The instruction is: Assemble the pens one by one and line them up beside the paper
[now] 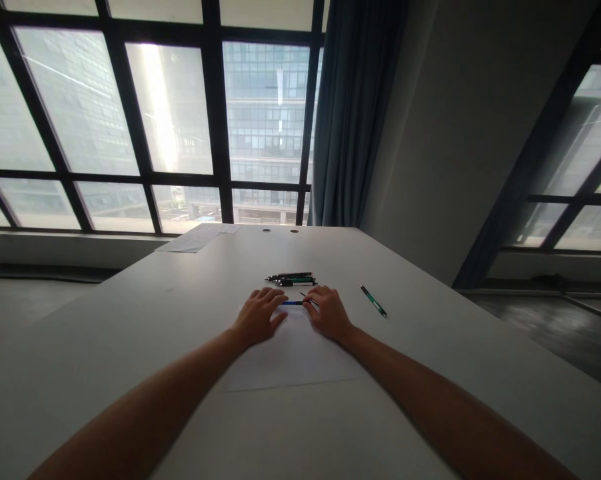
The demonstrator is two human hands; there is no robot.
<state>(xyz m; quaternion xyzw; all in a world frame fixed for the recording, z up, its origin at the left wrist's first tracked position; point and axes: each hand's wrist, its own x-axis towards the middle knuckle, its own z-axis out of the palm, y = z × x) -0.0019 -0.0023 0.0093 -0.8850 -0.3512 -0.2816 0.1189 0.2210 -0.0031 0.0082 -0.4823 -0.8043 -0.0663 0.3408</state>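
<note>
A sheet of white paper [293,363] lies on the table under both hands. Across its far part rests a blue pen [293,303], with its ends partly hidden by my fingers. My left hand [259,316] lies palm down at the pen's left end, fingertips touching it and thumb spread away. At the other end, my right hand [329,312] is closed, thumb and fingers pinching a thin dark stick [303,295] that looks like a pen refill. Whether it also grips the blue pen's right end I cannot tell.
Several dark pens [293,279] lie in a bunch just beyond my hands. A green pen [373,301] lies apart on the right. Papers [193,239] lie at the far left corner of the white table [300,433]. A blue curtain [343,133] hangs behind it.
</note>
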